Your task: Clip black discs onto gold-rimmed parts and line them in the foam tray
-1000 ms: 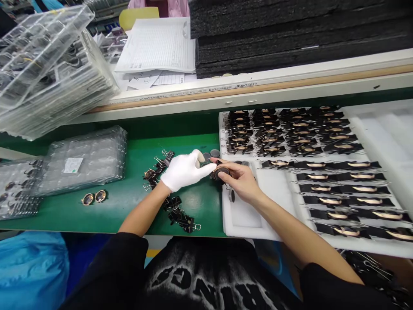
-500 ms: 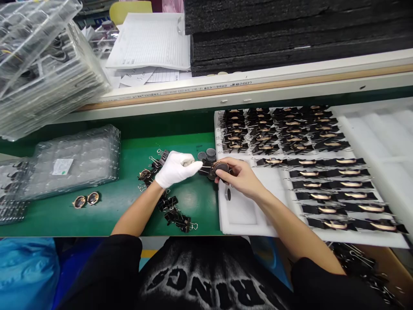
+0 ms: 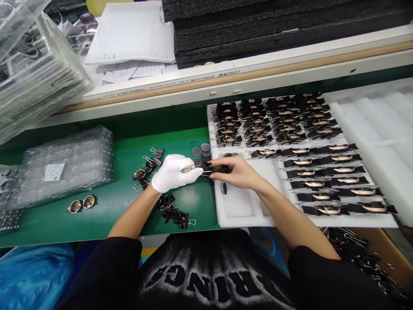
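In a white glove, my left hand (image 3: 176, 173) pinches the wire handles of a black binder clip (image 3: 205, 171). My bare right hand (image 3: 238, 172) holds a dark round disc (image 3: 218, 169) against the clip's jaws; fingers partly hide how the two meet. Just behind the hands, several loose grey discs (image 3: 205, 149) sit on the green bench. Around my left wrist lie binder clips, one heap (image 3: 174, 212) in front and another (image 3: 153, 161) behind. Under my right forearm is a white foam tray (image 3: 238, 209), with a small dark disc (image 3: 224, 188) leaning in it.
Rows of clipped gold-edged pieces (image 3: 301, 151) fill much of the tray. Two round gold-rimmed pieces (image 3: 82, 204) lie left, before stacked clear plastic trays (image 3: 74, 159). A white ledge (image 3: 193, 91) runs behind, carrying papers (image 3: 132, 34) and black foam (image 3: 274, 30). A clip-filled box (image 3: 387, 245) stands lower right.
The view has shifted slightly. My right hand has turned so its fingers close over the disc, which shows less of its face. Both hands stay together at the clip.
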`<state>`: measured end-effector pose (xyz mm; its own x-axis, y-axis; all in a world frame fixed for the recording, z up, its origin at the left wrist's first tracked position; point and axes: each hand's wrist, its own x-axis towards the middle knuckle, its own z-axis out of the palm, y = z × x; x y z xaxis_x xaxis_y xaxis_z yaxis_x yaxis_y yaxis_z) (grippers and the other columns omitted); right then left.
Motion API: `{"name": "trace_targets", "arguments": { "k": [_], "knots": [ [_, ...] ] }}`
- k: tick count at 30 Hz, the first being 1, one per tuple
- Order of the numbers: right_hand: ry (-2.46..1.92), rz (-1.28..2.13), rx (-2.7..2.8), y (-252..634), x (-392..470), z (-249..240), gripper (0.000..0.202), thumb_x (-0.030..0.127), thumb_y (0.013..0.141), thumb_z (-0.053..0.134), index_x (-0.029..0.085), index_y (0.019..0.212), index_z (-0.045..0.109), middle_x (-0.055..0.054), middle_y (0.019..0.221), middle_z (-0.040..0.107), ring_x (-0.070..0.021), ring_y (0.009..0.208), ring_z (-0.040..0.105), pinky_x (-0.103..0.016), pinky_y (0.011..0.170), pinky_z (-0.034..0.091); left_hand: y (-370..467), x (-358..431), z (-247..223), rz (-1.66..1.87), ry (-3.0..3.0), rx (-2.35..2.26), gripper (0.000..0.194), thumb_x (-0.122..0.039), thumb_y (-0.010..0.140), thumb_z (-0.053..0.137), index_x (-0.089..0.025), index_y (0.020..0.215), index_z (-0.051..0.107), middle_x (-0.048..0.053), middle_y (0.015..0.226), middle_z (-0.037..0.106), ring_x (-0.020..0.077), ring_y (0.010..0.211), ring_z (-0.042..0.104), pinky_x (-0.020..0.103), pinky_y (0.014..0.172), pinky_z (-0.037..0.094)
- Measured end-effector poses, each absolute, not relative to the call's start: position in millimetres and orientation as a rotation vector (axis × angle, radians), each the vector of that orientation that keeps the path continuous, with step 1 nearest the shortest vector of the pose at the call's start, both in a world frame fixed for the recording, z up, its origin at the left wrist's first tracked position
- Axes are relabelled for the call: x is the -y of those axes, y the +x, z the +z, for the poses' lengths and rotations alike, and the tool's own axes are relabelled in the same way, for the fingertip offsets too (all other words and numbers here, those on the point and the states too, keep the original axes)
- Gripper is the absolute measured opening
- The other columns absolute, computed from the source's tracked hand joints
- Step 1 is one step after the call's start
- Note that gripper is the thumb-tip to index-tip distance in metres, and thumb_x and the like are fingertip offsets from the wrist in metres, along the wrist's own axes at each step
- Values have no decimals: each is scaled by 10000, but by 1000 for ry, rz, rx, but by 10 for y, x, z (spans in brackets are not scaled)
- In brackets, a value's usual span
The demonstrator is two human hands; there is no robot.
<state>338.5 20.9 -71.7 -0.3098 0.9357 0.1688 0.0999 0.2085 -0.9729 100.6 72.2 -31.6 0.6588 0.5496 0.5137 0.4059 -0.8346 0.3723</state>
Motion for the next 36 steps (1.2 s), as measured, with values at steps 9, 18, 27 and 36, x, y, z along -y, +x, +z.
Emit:
{"name": "trace_targets", "arguments": {
  "k": [9, 18, 27, 36],
  "knots": [
    [-738, 843, 1891, 3453, -164, -689, 319, 245, 928, 757, 232, 1246, 786, -63, 1058, 832, -197, 827, 799, -287, 740, 632, 957, -750, -244, 918, 3091, -352, 438, -510, 934, 626, -216, 612, 586, -29, 479, 504, 125, 465, 450, 315, 537, 322],
    [-679, -232, 1948, 3557, -276, -759, 801, 116, 1014, 614, 225, 1688, 195, -134, 1236, 781, -256, 1034, 787, -373, 720, 618, 1054, -573, -233, 448, 2097, -952, 575, -586, 1066, 307, -161, 914, 663, 48, 749, 736, 157, 636, 686, 309, 687, 512],
    [-1083, -257, 2073, 3649, -113, -585, 622, 115, 999, 545, 313, 1576, 427, -141, 1567, 557, -330, 1415, 568, -559, 1058, 485, 1192, -438, -195, 420, 1675, -890, 524, -588, 1016, 522, -157, 728, 601, 7, 671, 667, 96, 555, 619, 227, 604, 468],
    [-1077, 1107, 1350, 3605, 366, -609, 799, 377, 827, 801, 281, 1529, 431, -155, 1461, 621, -277, 1181, 706, -441, 995, 586, 1198, -331, -42, 301, 1812, -848, 375, -503, 1023, 555, -172, 882, 661, 31, 820, 758, 153, 763, 733, 253, 748, 549]
  ]
}}
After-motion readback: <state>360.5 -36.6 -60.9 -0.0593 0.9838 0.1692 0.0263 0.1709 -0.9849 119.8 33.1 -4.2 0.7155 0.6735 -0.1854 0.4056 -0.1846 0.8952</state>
